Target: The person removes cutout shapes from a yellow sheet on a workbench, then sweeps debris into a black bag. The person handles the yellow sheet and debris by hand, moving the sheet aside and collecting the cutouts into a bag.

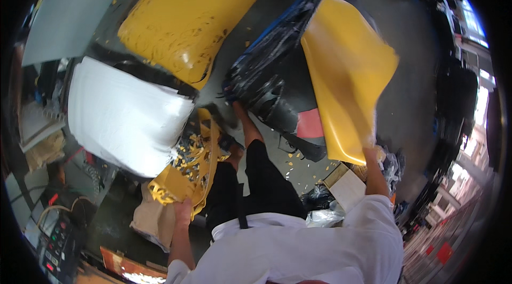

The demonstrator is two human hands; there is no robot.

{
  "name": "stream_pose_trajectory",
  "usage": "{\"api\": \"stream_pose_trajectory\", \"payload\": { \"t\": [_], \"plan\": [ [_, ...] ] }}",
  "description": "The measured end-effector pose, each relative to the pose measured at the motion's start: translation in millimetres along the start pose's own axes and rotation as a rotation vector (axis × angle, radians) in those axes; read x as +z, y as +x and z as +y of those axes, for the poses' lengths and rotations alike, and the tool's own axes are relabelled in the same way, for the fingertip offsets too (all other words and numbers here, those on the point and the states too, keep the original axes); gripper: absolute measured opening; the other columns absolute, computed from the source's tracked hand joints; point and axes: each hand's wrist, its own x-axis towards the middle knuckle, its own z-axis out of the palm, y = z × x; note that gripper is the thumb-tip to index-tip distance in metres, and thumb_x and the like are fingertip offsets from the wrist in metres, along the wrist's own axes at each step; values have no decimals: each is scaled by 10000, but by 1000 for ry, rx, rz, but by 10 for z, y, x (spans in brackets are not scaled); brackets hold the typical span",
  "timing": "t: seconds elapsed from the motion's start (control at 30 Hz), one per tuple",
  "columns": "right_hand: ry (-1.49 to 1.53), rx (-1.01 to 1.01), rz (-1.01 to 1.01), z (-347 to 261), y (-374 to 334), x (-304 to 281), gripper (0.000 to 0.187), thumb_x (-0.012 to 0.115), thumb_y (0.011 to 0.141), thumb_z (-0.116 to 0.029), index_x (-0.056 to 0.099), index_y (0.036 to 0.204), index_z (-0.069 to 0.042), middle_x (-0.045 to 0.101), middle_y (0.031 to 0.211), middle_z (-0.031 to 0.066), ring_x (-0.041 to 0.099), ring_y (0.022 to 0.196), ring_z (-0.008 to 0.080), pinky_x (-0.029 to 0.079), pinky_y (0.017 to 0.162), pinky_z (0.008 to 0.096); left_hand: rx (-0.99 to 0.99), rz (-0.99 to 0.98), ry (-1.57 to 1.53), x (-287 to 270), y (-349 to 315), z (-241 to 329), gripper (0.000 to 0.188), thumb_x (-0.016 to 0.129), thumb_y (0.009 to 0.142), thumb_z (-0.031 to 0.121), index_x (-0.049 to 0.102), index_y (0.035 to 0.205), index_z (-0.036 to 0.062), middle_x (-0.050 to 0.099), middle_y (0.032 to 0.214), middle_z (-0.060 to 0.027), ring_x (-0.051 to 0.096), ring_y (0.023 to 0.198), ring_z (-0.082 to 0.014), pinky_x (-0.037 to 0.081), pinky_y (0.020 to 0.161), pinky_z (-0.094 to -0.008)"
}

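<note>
My right hand (370, 155) is closed on the near edge of a large, glossy yellow sheet (344, 70). The sheet bends and stretches away over a black plastic-wrapped stack (269, 76), with a red patch (310, 124) showing beside it. Low on the left, my left hand (183, 211) grips the corner of a yellow offcut (175, 183) with ragged, cut-out edges. Thin yellow scrap strips (210, 148) and small chips lie just beyond that hand, next to my leg.
Stacked white sheets (128, 116) stand to the left, and a stack of yellow sheets (192, 17) lies farther ahead. A control panel (60, 244) is at lower left. Cartons (345, 190) and clear plastic bags (325, 217) crowd my right side. Chips litter the floor.
</note>
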Motion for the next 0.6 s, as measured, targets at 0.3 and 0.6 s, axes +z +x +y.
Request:
{"api": "stream_pose_trajectory", "payload": {
  "t": [0.3, 0.6],
  "plan": [
    [646, -195, 65, -2133, -199, -1076, 429, 673, 918, -371, 745, 1151, -18, 733, 1115, 288, 692, 1082, 448, 549, 936, 519, 69, -9, 125, 188, -174, 276, 440, 682, 901, 130, 640, 1300, -52, 735, 1208, -137, 716, 1084, -226, 555, 917, -354],
    [1750, -568, -840, -6700, 227, -2955, 169, 716, 1004, -147, 633, 1087, -26, 642, 986, 47, 620, 859, 117, 498, 743, 255, -166, 108, -30, 809, -361, -84, 388, 644, 918, 79, 627, 1282, -53, 729, 1155, -122, 706, 1092, -236, 549, 939, -352]
  ]
}}
